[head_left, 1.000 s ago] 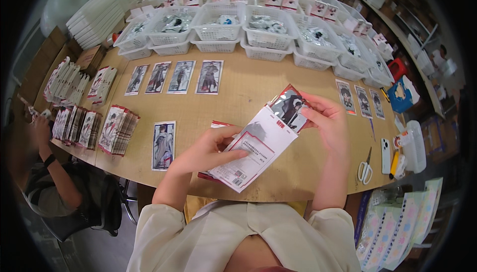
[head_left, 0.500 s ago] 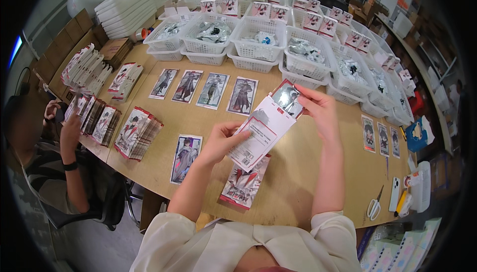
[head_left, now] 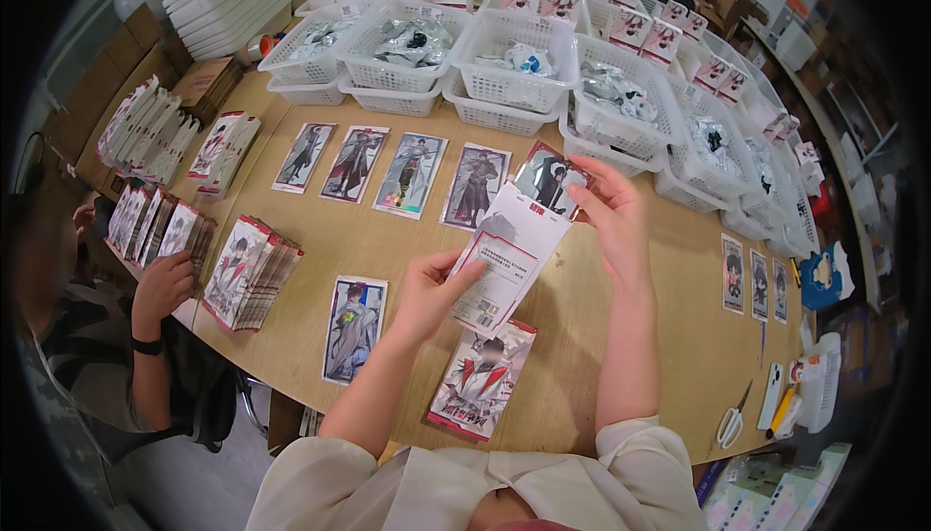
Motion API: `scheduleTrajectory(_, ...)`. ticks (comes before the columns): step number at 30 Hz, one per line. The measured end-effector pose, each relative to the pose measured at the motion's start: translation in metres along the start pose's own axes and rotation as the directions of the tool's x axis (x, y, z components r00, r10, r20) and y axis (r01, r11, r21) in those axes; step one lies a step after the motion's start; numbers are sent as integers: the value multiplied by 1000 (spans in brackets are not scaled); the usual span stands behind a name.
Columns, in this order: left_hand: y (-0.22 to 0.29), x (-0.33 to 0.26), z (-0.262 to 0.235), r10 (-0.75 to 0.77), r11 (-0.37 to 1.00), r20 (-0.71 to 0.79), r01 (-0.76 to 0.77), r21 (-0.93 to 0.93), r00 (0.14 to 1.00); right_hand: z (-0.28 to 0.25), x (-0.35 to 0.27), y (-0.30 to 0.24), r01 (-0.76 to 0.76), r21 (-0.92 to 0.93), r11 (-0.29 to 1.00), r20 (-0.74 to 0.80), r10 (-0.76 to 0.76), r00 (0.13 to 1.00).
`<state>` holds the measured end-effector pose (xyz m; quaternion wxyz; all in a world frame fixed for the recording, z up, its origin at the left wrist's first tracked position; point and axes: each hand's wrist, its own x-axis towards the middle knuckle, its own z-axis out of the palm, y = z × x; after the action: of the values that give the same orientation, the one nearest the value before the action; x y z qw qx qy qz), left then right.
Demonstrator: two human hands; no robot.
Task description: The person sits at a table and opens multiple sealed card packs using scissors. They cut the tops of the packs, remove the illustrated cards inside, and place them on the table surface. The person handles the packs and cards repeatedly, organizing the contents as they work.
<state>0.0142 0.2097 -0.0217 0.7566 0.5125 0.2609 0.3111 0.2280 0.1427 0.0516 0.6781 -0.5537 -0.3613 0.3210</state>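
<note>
My left hand (head_left: 429, 290) grips the lower part of a white and grey printed packet (head_left: 524, 240), thumb across its face. From the packet's top end sticks a shiny card (head_left: 545, 182) with a dark-haired figure, its lower part hidden inside. My right hand (head_left: 611, 203) pinches that card near its upper right corner. Below the packet, a small pile of red and white packets (head_left: 482, 383) lies on the table. To the left of my left forearm is a single figure card (head_left: 355, 329). Beyond my hands, several figure cards (head_left: 411, 174) lie in a row.
White baskets (head_left: 514, 85) with bagged items line the table's far side. Packet stacks (head_left: 250, 274) stand at left, beside a co-worker's hand (head_left: 165, 289). At right lie three small cards (head_left: 732, 274), scissors (head_left: 732, 419) and a white phone (head_left: 771, 388).
My view has shifted slightly. Both my hands still hold the packet and card, the card tilted a little differently. The co-worker's raised hand has come down onto the packet stacks.
</note>
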Motion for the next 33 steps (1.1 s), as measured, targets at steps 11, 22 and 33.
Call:
scheduleTrajectory(11,-17,10,6,-187,978,-12,185,-93,982,-21,9,4,62,-79,995,-54,-66,996)
scheduleTrajectory(22,-19,9,1,-111,986,2,110,-123,994,-20,9,6,48,-44,998,-111,-53,992)
scheduleTrajectory(33,-22,12,0,-163,937,-25,147,-317,986,-11,10,0,125,-37,991,-194,-130,972)
